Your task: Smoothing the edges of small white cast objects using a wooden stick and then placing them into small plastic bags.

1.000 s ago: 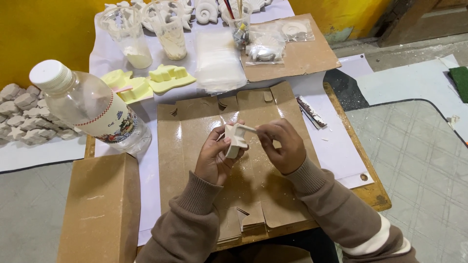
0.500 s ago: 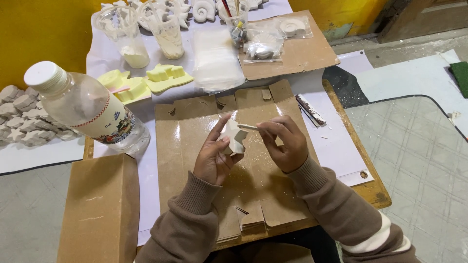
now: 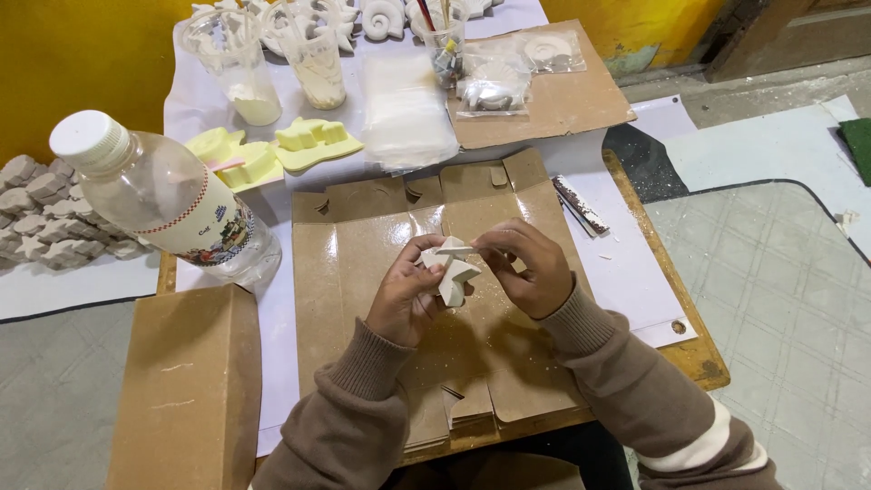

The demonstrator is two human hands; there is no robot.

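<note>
A small white plaster piece (image 3: 451, 269), star-like in shape, is held up over the middle of a flattened brown cardboard box (image 3: 363, 245) that covers the near part of the tabletop (image 3: 694, 358). The left hand (image 3: 408, 292) cups it from below and the side, fingers wrapped on it. The right hand (image 3: 528, 268) pinches a thin pale stick (image 3: 463, 250) whose tip lies against the top of the piece; thumb and forefinger are closed on the stick.

Left of the hands a clear plastic bottle (image 3: 168, 204) with a white cap lies tilted on the white sheet; I cannot tell what is in it. In front of it stands a plain brown cardboard carton (image 3: 186, 386). Beyond the flattened box sit two yellow moulds (image 3: 272, 150), side by side. Behind them stand two clear plastic cups: the left cup (image 3: 231, 68) holds a low layer of pale cream stuff, the right cup (image 3: 318, 68) a beige fill about halfway up. A stack of clear plastic bags (image 3: 404, 113) lies beside them. A further cup (image 3: 445, 41) holds brushes, upright. On a brown board (image 3: 562, 104) to the right lie white casts in clear bags (image 3: 494, 91). More white casts (image 3: 381, 16) line the far edge. A narrow metal file (image 3: 581, 204) lies right of the box. A heap of grey-white pieces (image 3: 41, 213) sits at the far left.
</note>
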